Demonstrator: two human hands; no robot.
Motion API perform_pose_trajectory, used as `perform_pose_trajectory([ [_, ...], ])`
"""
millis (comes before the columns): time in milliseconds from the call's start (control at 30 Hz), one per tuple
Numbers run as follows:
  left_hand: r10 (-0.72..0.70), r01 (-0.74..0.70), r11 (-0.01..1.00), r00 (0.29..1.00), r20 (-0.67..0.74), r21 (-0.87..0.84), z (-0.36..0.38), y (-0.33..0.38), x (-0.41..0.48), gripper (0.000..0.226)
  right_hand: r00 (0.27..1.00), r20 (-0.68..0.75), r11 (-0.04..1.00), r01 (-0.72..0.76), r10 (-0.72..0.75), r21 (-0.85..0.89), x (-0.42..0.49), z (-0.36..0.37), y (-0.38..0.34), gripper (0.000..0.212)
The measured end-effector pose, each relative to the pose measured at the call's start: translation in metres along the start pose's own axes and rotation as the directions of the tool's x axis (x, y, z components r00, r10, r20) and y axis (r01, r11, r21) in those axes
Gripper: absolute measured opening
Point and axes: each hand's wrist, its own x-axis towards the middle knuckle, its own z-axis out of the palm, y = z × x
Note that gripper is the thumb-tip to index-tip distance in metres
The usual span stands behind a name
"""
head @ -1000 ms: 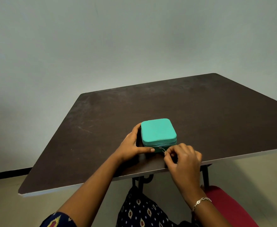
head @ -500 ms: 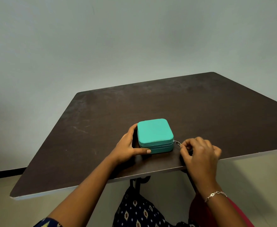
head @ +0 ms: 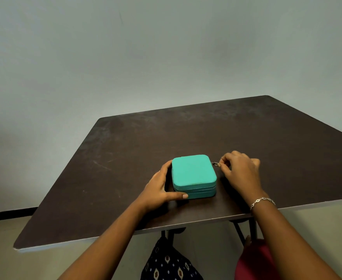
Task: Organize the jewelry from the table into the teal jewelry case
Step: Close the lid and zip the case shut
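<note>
- The square teal jewelry case [head: 193,174] with rounded corners is lying flat on the dark brown tabletop [head: 125,158], near the table's front edge and roughly midway across it; its lid is sitting down on the base, with a zipper seam running along the front side.
- A small metal zipper pull [head: 215,164] is sticking out from the case's right side near the far corner.
- The right hand [head: 240,170] is sitting just beside the case's right side, fingers curled in, thumb and forefinger pinching the zipper pull.
- The left hand [head: 159,190] is bracing the case's left side: the hand is spread open, the thumb is pressing along the bottom of the front side and the fingers are reaching along the left side toward the back.
- A silver chain bracelet [head: 262,201] is circling the right wrist, above the table's front edge.
- Below the table edge, a dark blue patterned fabric [head: 170,263] and a red fabric [head: 255,261] are showing, with the dark metal table legs [head: 239,232] between them.
- A plain pale grey-green wall [head: 146,57] is filling the background behind the table.
</note>
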Motion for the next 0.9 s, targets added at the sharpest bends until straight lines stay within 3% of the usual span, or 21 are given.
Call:
perform_pose_trajectory([
  [167, -0.005, 0.005, 0.999, 1.000, -0.016, 0.042, 0.000, 0.003, -0.001, 0.084, 0.992, 0.063, 0.993, 0.111, -0.109, -0.032, 0.022, 0.003, 0.000, 0.013],
  [400, -0.022, 0.023, 0.998, 1.000, -0.010, 0.055, 0.000, 0.006, -0.002, 0.101, 0.952, 0.202, 0.973, 0.220, -0.231, 0.072, 0.044, 0.004, 0.003, 0.008],
  [600, -0.035, 0.036, 0.999, 0.999, -0.005, 0.039, -0.001, 0.010, -0.003, 0.095, 0.927, 0.232, 0.956, 0.278, -0.293, 0.096, 0.050, 0.010, -0.008, 0.011],
  [733, -0.048, 0.049, 0.996, 0.999, -0.018, 0.072, 0.002, 0.013, -0.005, 0.090, 0.950, 0.241, 0.967, 0.153, -0.200, 0.201, 0.045, 0.005, -0.003, 0.009],
  [800, -0.057, 0.057, 0.997, 0.998, -0.004, 0.051, 0.005, 0.013, -0.009, 0.096, 0.970, 0.232, 0.924, -0.023, -0.072, 0.382, 0.035, -0.002, -0.001, 0.013],
  [833, -0.078, 0.078, 0.997, 0.997, -0.012, 0.007, 0.009, 0.015, -0.011, 0.105, 0.970, 0.242, 0.851, -0.135, 0.010, 0.507, 0.028, -0.007, -0.001, 0.015],
  [900, -0.165, 0.150, 0.980, 0.980, -0.113, -0.128, 0.019, 0.026, -0.017, 0.109, 0.941, 0.313, 0.604, -0.327, 0.132, 0.727, 0.010, -0.017, -0.005, 0.023],
])
